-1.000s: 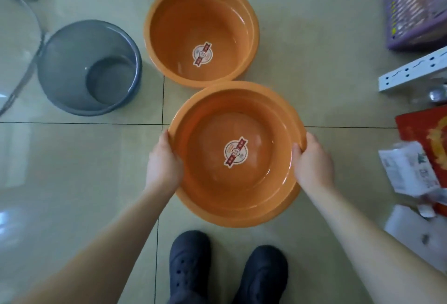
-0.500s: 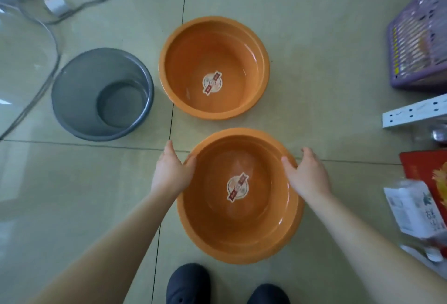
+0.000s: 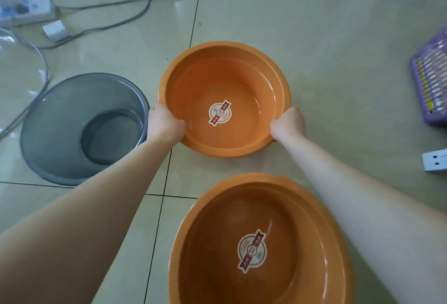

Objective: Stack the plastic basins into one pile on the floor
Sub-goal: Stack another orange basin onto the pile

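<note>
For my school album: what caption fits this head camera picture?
Both hands, left hand and right hand, grip the far round orange plastic basin.

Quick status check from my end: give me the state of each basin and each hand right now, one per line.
Far orange basin: upright, empty, gripped at both sides of its rim.
Near orange basin: upright, empty, on the floor, untouched.
Grey basin: upright, empty, on the floor, apart from the pile.
Left hand: closed on the far orange basin's left rim.
Right hand: closed on its right rim.
Nothing stacked yet.

Basin stickers [image 3: 219,112] present; print unreadable.
</note>
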The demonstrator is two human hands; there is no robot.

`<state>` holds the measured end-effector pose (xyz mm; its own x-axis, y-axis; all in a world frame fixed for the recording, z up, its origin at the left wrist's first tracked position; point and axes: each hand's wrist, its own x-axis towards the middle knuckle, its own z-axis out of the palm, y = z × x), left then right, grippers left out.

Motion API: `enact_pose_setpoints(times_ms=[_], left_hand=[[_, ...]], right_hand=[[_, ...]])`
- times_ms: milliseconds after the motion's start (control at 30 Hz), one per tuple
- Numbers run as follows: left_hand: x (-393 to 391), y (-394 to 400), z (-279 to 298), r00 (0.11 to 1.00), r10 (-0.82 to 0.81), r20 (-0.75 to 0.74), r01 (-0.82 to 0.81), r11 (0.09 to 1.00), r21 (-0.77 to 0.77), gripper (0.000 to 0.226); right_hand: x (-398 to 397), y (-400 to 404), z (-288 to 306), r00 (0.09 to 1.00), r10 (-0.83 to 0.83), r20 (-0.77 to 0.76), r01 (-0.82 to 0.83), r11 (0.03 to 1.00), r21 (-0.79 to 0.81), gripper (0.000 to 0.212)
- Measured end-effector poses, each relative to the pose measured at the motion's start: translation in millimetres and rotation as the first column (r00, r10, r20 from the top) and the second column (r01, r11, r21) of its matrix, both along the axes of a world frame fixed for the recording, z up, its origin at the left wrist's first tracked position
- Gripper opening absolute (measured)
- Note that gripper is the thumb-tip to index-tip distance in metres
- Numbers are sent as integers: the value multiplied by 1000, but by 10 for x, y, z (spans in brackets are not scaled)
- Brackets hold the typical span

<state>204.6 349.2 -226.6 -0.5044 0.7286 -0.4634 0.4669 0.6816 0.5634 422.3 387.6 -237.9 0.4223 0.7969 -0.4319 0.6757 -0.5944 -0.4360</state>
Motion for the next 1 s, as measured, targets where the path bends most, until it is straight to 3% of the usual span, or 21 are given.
enact_pose_setpoints(times_ms=[100, 267, 500, 633, 800, 900, 1000], left_hand=[[11, 5, 206, 999, -3, -40, 5, 999, 53, 56], [52, -258, 1061, 1000, 10, -12, -8, 990, 140, 54], [319, -1091, 1965, 998, -55, -15, 56, 997, 53, 65], [492, -1724, 1903, 997, -76, 13, 76, 997, -6, 59], [621, -2473, 1342, 997, -75, 10, 75, 986, -148, 49], [659, -2729, 1031, 995, -89, -34, 80, 976, -204, 49], [639, -2761, 764, 993, -99, -65, 82, 971, -224, 49]], right_hand=[[22, -32, 210, 1000, -13, 12, 12, 997, 80, 35], [194, -316, 1181, 999, -16, -42, 24, 982, 189, 31], [645, -1324, 2210, 999, 33, -19, -30, 986, 164, 27], [895, -1971, 2092, 998, 45, 34, -47, 996, 80, 24], [1071, -2699, 1509, 995, 54, 84, -56, 998, 15, 24], [1093, -2978, 1153, 992, 84, 92, -83, 996, -7, 30], [1049, -3036, 881, 995, 70, 64, -70, 998, 3, 20]])
